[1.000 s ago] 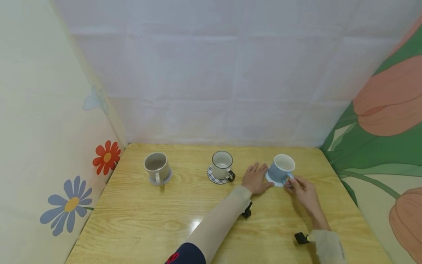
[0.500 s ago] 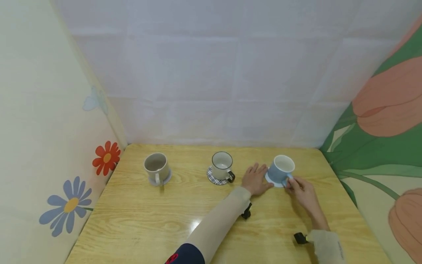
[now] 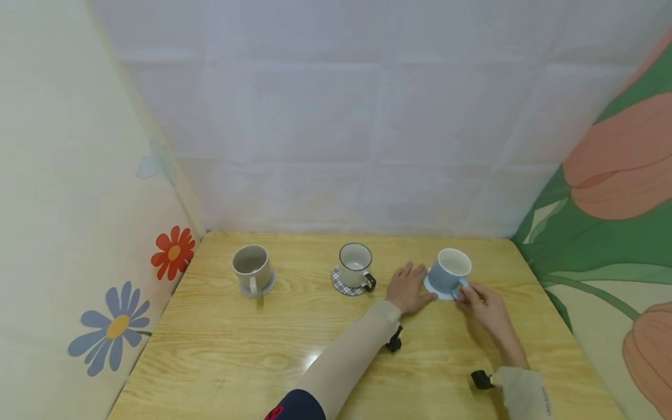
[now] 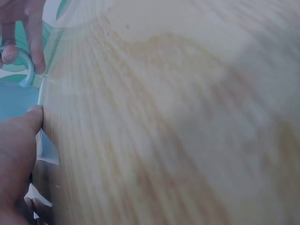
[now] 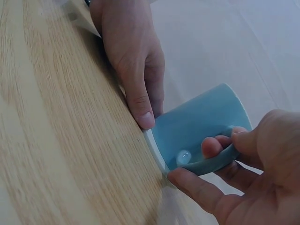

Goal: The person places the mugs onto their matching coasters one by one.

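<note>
A light blue mug (image 3: 446, 274) with a white inside stands on a pale coaster (image 3: 431, 290) at the right of the table. My right hand (image 3: 488, 309) grips its handle (image 5: 213, 161), thumb on top and fingertips through the loop. To the mug's left, my left hand (image 3: 408, 290) lies low over the table with its fingers extended. Its thumb tip presses at the coaster's edge, as the right wrist view shows. In the left wrist view, the left hand (image 4: 16, 159) and part of the blue mug (image 4: 16, 101) show at the left side.
A white mug (image 3: 353, 265) with a dark rim and black handle sits on a checked coaster (image 3: 343, 287) mid-table. Further left, a beige mug (image 3: 251, 268) rests on a pale purple coaster (image 3: 270, 284). A white cloth wall (image 3: 336, 146) rises behind the wooden table (image 3: 220, 350).
Both hands and the mugs keep their places on the table. The whole head view has shifted slightly.
</note>
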Motion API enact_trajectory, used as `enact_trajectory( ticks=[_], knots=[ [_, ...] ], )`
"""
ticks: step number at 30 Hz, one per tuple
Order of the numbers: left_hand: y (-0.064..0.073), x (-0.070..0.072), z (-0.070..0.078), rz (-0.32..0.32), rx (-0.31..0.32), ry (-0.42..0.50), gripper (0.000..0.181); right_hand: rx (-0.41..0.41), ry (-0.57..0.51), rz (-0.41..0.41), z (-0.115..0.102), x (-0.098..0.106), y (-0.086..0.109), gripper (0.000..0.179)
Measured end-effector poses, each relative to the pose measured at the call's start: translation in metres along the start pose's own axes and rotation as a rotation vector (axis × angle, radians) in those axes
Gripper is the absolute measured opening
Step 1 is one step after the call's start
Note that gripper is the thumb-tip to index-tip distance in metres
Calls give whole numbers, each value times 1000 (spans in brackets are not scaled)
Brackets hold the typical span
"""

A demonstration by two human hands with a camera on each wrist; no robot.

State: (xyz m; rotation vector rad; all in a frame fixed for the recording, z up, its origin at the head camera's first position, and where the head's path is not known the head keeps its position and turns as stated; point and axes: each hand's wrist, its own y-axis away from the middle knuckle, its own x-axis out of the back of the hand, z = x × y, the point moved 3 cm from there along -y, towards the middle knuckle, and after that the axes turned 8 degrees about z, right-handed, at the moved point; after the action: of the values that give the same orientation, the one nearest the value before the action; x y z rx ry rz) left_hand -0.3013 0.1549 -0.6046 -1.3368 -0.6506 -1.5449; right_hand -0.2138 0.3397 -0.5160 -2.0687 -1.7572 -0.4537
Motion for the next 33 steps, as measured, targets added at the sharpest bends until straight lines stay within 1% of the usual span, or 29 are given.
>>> enact_trajectory(
  ticks=[4,6,11,15,16,18,19,20,23,26,27,29,33],
  knots=[
    [2,1,-2,3,-1,12,80,2,38,10,-2,-1,0,44],
    [3,2,-2,6,1,7,80,8,39,13,-3,-2,1,44],
    [6,4,-2,8,-11,-47,79,13,1,19,-2,-2,1,46],
    [5,6,0,-3,-33,-80,78,11,-38,42,-1,-2,2,45],
    [5,7,0,-8,-38,-87,78,10,-52,53,-1,-2,2,44],
    [7,12,0,-43,-41,-96,77,2,-86,68,0,-4,2,43],
    [8,16,0,-61,-45,-104,76,3,-96,77,0,-5,2,42],
    [10,23,0,-96,-41,-102,76,4,-103,87,0,-6,2,41],
    [20,54,5,-205,-18,-68,73,11,-79,104,0,-8,1,39],
    [29,83,11,-260,-12,-37,68,16,-28,116,1,-7,3,39],
    [32,91,12,-263,-13,-34,66,18,-22,117,1,-7,3,39],
    [36,99,14,-255,-20,-51,60,23,-18,119,1,-6,4,39],
    [44,107,13,-243,-38,-117,55,57,7,109,-1,-5,5,37]
  ],
)
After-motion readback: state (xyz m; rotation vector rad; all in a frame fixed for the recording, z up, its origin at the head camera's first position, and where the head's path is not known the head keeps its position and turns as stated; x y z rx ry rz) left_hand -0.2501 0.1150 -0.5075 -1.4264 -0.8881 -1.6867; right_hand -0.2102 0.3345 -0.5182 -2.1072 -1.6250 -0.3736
